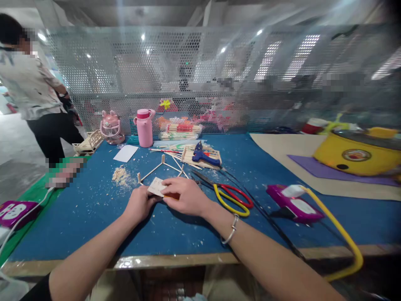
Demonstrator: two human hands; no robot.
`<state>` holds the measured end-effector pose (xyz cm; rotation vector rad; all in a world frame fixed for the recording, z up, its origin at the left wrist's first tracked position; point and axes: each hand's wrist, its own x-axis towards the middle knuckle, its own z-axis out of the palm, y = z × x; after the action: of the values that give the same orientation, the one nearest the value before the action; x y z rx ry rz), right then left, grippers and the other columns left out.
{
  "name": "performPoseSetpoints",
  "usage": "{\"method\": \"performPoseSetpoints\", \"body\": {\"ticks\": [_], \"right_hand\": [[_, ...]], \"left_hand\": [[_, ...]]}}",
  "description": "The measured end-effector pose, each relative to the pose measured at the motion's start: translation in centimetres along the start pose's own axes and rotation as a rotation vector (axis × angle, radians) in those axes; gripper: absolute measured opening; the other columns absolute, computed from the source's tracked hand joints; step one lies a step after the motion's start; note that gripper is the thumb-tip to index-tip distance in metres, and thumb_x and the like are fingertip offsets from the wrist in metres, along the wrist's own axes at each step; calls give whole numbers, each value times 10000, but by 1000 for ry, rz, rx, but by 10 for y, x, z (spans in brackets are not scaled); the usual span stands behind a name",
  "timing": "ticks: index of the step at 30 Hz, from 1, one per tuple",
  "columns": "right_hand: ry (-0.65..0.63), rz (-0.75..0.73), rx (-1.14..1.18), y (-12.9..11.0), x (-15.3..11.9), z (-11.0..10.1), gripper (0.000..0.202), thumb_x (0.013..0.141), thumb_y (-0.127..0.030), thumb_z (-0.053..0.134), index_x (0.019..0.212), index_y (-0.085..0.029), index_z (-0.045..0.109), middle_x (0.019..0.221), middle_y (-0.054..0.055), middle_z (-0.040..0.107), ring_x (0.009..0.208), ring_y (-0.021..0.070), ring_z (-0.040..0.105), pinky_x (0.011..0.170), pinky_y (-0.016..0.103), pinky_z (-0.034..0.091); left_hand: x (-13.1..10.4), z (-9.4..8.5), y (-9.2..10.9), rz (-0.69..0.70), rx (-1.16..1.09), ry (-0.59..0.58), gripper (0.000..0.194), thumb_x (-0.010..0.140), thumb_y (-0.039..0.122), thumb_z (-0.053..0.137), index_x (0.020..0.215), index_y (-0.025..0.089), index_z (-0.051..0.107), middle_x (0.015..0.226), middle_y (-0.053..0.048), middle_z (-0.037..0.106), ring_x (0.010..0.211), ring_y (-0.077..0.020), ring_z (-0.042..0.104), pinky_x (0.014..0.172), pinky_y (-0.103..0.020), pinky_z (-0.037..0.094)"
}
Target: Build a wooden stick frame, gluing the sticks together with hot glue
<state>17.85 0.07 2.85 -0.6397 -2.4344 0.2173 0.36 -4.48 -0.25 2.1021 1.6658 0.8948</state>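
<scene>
My left hand (pixel 140 205) is closed on the left edge of a small whitish card (pixel 157 187) with faint marks on it. My right hand (pixel 187 196) pinches the card's right side, its fingers lying over the top. An orange-brown piece (pixel 172 195) shows under the right fingers; what it is I cannot make out. Just beyond the hands stands a frame of thin wooden sticks (pixel 163 162) with short upright posts, its near side hidden. To the right lie scissors (pixel 232 200) with red and yellow handles, blades slightly apart.
A blue glue gun (pixel 203 156) rests on a stick panel (pixel 187 154). Sawdust (pixel 122 175) and white paper (pixel 125 153) lie left. Behind are a pink bottle (pixel 144 130) and bundled sticks (pixel 181 130). Right are a purple power strip (pixel 294 205) and yellow pot (pixel 357 152). A person (pixel 31 83) stands left.
</scene>
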Motion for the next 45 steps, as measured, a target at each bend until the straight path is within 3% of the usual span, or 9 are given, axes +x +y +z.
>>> {"method": "performPoseSetpoints", "body": {"ticks": [8,14,21,28,33,40,45], "right_hand": [[88,66,-17,6,5,-1,183,662,-188,596,795,-206,719,948,62,694,883,170,638,799,279,485],[126,35,46,6,0,-7,174,669,-182,596,803,-197,706,922,68,698,884,168,640,810,285,490],[169,82,86,15,-2,-12,167,652,-174,618,793,-186,706,916,73,697,867,168,644,802,279,494],[142,87,100,19,0,-8,170,651,-193,634,804,-181,707,926,78,693,863,171,644,794,282,497],[132,123,125,15,0,-12,152,671,-185,618,797,-177,702,920,83,693,832,161,650,769,275,509],[-1,-9,98,5,-3,-5,200,696,-188,595,862,-200,704,981,75,677,872,156,638,796,275,494],[48,46,36,6,-3,-3,185,699,-211,591,841,-191,709,965,82,681,868,166,639,787,289,501]], "left_hand": [[2,2,-2,27,-63,-31,121,768,220,581,724,191,691,749,-20,690,732,-155,593,712,-239,410],[-2,4,4,-65,-55,21,102,726,238,603,785,173,656,794,-26,666,765,-167,568,712,-253,395],[15,-5,11,-125,-32,-182,126,660,235,636,756,155,649,665,-2,628,618,-143,540,566,-228,355],[14,-5,2,76,-54,-160,100,724,256,597,692,177,648,766,-26,655,750,-167,573,692,-250,395],[12,-6,-2,109,-120,-160,157,784,249,546,741,193,686,765,-28,672,748,-159,587,711,-245,413],[11,-3,-6,116,-96,-98,129,751,196,594,814,191,706,832,-34,693,736,-162,614,665,-234,425],[10,-5,-5,138,-51,-106,152,780,244,572,755,188,711,771,-39,687,734,-163,607,688,-240,430]]}}
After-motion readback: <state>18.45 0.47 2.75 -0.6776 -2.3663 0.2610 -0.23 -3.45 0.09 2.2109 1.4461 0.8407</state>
